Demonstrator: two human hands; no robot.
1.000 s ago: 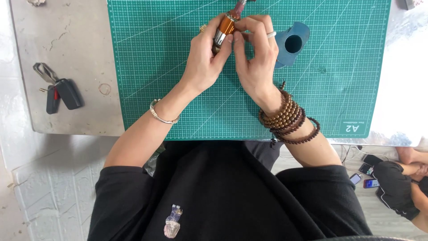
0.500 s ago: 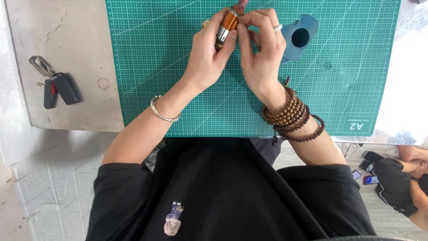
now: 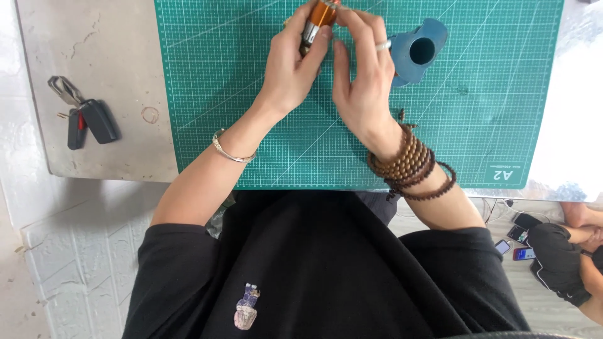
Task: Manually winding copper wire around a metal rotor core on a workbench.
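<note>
Both my hands meet over the green cutting mat near its far edge. My left hand grips a small tool with an orange and silver handle, whose top runs out of view. My right hand, wearing a ring and wooden bead bracelets at the wrist, closes its fingertips on the same tool from the right. A blue piece with a round hole lies on the mat just right of my right hand, not touched.
A bunch of keys with black fobs lies on the grey tabletop left of the mat. Another person's arm and some phones are on the floor at the lower right.
Both hands with the tool sit higher in the picture than before, so the tool's top is now cut off. The grip looks the same.
</note>
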